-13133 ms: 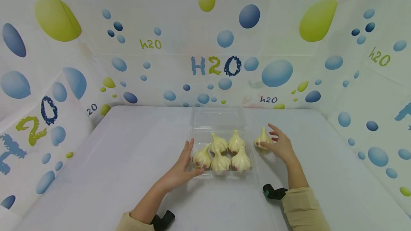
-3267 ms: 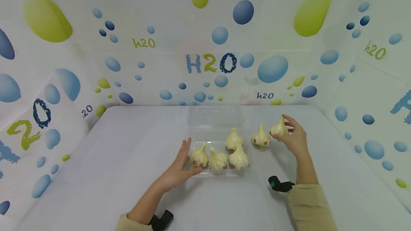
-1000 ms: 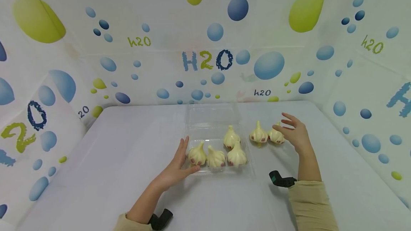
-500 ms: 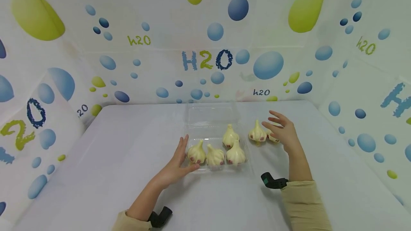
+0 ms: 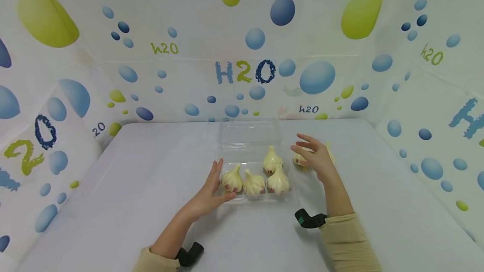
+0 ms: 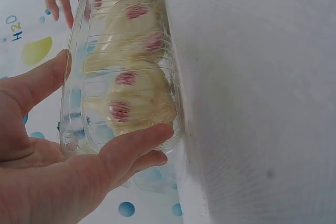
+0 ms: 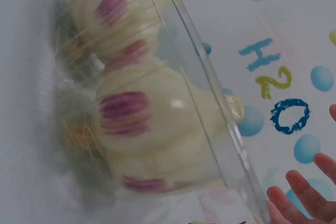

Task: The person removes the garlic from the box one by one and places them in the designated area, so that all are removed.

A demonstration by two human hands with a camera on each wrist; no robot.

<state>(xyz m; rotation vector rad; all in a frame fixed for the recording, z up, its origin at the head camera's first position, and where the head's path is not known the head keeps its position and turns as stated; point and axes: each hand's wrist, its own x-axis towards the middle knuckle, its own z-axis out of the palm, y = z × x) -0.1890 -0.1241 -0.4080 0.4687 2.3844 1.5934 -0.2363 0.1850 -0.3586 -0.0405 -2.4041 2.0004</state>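
Observation:
A clear plastic clamshell box [image 5: 261,198] lies open, its lid [image 5: 247,135] folded back at the far side. Several garlic bulbs sit inside: three along the front row, with one front bulb [image 5: 254,184] in the middle, and a back bulb [image 5: 272,160] at the right. My left hand [image 5: 209,196] rests against the left end, its straight fingers along the side and the thumb at the front wall; the left wrist view shows that thumb [image 6: 139,142]. Loosely spread, my right hand [image 5: 315,156] hovers, holding nothing, and partly covers two bulbs outside, a nearer bulb [image 5: 299,160] and a farther bulb [image 5: 330,153].
A white cloth covers the table [image 5: 159,167]. Behind and at both sides hangs a white backdrop [image 5: 204,16] with blue and green drops. Black wrist devices sit under both forearms, one device [image 5: 190,254] on the left and another device [image 5: 310,218] on the right.
My right hand took a bulb from the back row, set it right of the other loose one and let go. It has since moved left, towards the box. My left hand has stayed put.

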